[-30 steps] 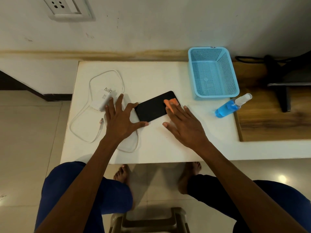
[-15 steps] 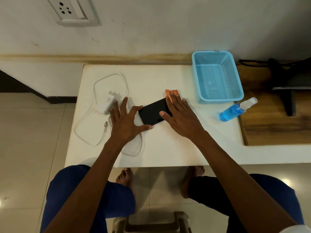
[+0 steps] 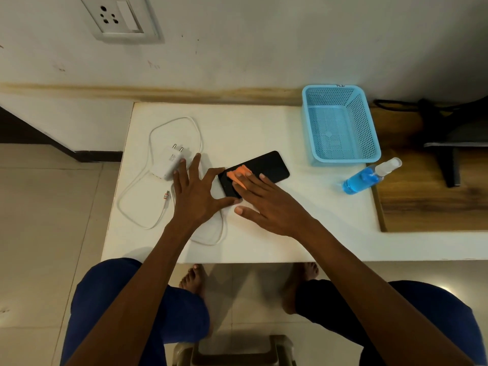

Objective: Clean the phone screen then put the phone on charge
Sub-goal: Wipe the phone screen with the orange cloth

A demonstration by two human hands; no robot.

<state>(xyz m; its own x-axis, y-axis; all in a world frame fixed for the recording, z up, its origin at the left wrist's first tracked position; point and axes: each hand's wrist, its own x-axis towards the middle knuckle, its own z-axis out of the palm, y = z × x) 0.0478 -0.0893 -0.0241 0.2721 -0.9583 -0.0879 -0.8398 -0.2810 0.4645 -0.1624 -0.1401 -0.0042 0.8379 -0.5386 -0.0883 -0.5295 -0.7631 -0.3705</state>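
Two hands are engaged on one phone. Fingers (image 3: 248,184) of the right hand (image 3: 266,204) are laid out straight, pressing a small orange cloth (image 3: 237,174) flat onto the near end of the phone (image 3: 264,165); nothing is clenched. The left hand (image 3: 196,196) is spread flat, with forefinger and thumb bracketing the phone's near-left corner, released rather than gripping.

Location: the phone lies face-up and slantwise on the white tabletop (image 3: 264,122), between the charger (image 3: 170,162) and the blue basket (image 3: 340,125).

Risks, as judged: the slab could skate on the smooth tabletop under a hard wipe, since it is braced only at one corner. The cable (image 3: 155,128) loops beneath the left wrist and could be snagged. The spray bottle (image 3: 367,177), lying on its side near the tabletop's right edge, might be rolled if knocked.

Materials: glossy black glass, thin and rounded at the corners; soft crumpled cloth; matt white plastic charger with two pins; perforated plastic basket; clear bottle with blue liquid.
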